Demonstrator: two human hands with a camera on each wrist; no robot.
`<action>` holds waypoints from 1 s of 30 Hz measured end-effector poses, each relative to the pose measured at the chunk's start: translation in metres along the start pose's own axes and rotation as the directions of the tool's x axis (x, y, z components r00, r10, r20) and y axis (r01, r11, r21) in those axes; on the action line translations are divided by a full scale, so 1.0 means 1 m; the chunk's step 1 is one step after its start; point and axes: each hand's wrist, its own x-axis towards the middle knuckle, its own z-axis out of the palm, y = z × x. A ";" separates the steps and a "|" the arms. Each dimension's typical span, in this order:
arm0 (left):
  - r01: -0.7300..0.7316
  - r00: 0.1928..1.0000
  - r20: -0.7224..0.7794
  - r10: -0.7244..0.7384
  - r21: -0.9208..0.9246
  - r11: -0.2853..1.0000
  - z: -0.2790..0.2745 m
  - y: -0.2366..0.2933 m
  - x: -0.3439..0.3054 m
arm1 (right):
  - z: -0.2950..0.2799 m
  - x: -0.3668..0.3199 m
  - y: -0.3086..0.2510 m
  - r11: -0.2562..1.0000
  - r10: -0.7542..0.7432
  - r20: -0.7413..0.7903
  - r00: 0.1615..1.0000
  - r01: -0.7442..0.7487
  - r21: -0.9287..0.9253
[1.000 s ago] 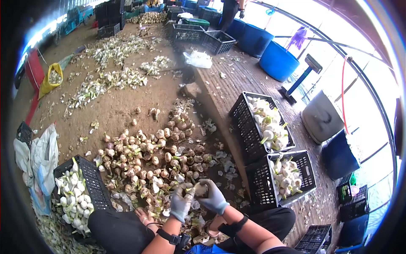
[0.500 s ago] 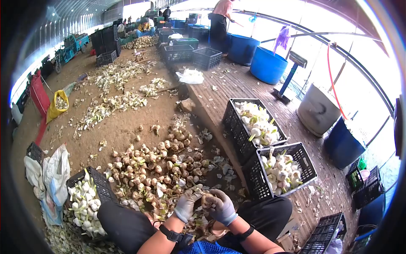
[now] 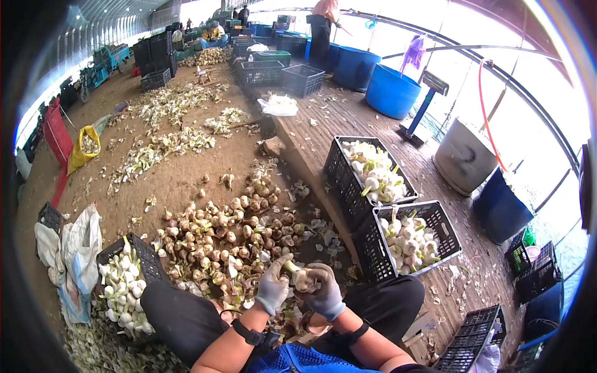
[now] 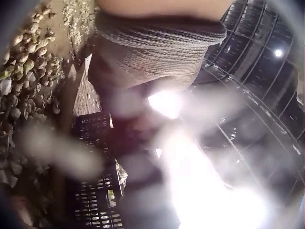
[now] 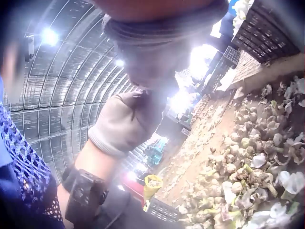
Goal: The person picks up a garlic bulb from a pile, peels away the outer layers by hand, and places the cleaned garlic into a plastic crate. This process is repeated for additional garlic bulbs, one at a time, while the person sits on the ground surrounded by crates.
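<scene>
In the head view my gloved right hand (image 3: 324, 293) grips a garlic bulb (image 3: 304, 281) in its curled fingers, low over the pile in front of my lap. The bulb's pale green stem (image 3: 291, 266) points left and up. My gloved left hand (image 3: 272, 288) pinches at that stem, with its fingertips and thumb on either side. Unpeeled garlic bulbs (image 3: 217, 233) with brownish skins lie heaped on the ground ahead of both hands. The right wrist view shows the left hand (image 5: 125, 121) curled close up against the right; in the left wrist view glare and blur hide the fingers.
A black crate of white garlic (image 3: 124, 289) stands by my left knee. Two more garlic-filled crates, a farther one (image 3: 376, 171) and a nearer one (image 3: 413, 242), sit on the raised boards at right. White sacks (image 3: 78, 248) lie at left, and a person (image 3: 321, 34) stands near blue tubs (image 3: 392, 90).
The head view has tilted and shifted, bringing more of the far end into sight. The bulb has turned in the right hand, so its stem now shows between the hands.
</scene>
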 end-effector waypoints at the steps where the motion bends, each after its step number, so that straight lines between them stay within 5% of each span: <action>1: -0.014 0.997 -0.069 0.015 0.015 1.000 0.004 0.000 -0.002 | 0.004 -0.001 0.002 0.939 0.174 0.045 0.984 -0.180 0.294; 2: -0.014 0.988 -0.157 0.002 -0.076 0.997 0.010 -0.002 -0.004 | 0.008 -0.006 0.003 0.757 0.332 0.144 0.932 -0.355 0.549; 4: -0.146 0.966 -0.193 0.171 0.138 0.980 0.009 -0.024 -0.005 | 0.005 0.002 0.000 0.645 0.443 0.211 0.871 -0.473 0.600; 5: -0.133 0.972 -0.177 0.156 0.133 0.982 0.012 -0.021 -0.011 | -0.007 0.011 -0.006 0.064 0.515 0.536 0.669 -0.654 0.754; 6: -0.128 0.977 -0.154 0.147 0.127 0.984 0.015 -0.017 -0.011 | -0.007 0.013 0.005 0.027 0.348 0.620 0.704 -0.668 0.744; 7: -0.193 0.973 -0.088 0.215 0.208 0.959 0.015 -0.009 -0.013 | -0.004 0.006 -0.004 -0.104 0.505 0.568 0.650 -0.607 0.787; 9: -0.341 0.939 0.058 0.338 0.278 0.898 0.019 -0.002 -0.016 | 0.002 -0.001 0.011 0.179 0.641 0.400 0.655 -0.634 0.752; 10: -0.302 0.951 0.121 0.286 0.155 0.940 0.021 -0.005 -0.019 | 0.003 -0.007 0.019 0.349 0.661 0.327 0.675 -0.663 0.663; 12: 0.066 0.983 0.182 -0.008 -0.315 0.947 0.020 -0.023 -0.018 | 0.006 -0.013 0.031 0.255 0.649 0.335 0.683 -0.611 0.750; 14: 0.277 0.941 0.297 -0.159 -0.412 0.868 0.002 -0.007 -0.009 | 0.005 -0.015 0.031 0.094 0.535 0.432 0.726 -0.560 0.823; 15: 0.251 0.958 0.244 -0.152 -0.452 0.856 -0.002 -0.010 -0.005 | 0.002 -0.014 0.030 0.113 0.530 0.473 0.704 -0.611 0.784; 16: 0.223 0.971 0.189 -0.147 -0.491 0.842 -0.006 -0.015 -0.002 | -0.006 -0.012 0.026 0.298 0.246 0.475 0.845 -0.532 0.793; 18: 0.236 0.962 0.212 -0.169 -0.349 0.907 -0.020 -0.023 0.002 | -0.018 0.001 0.010 0.236 0.207 0.644 0.737 -0.676 0.698; 22: 0.158 0.983 0.113 -0.141 -0.150 0.976 -0.019 -0.033 0.007 | -0.010 -0.005 0.005 0.054 0.355 0.697 0.623 -0.758 0.650; 24: 0.187 0.982 0.010 -0.191 0.139 0.972 -0.010 -0.026 0.003 | -0.005 -0.009 0.016 -0.145 0.165 0.744 0.648 -0.730 0.668; 28: 0.206 0.975 0.041 -0.216 0.173 0.963 -0.015 -0.063 0.002 | -0.006 -0.011 0.021 -0.098 0.146 0.789 0.596 -0.785 0.611; 30: 0.279 0.950 -0.114 -0.289 0.721 0.634 -0.024 -0.051 0.006 | -0.007 -0.014 0.019 -0.209 0.025 0.773 0.633 -0.753 0.624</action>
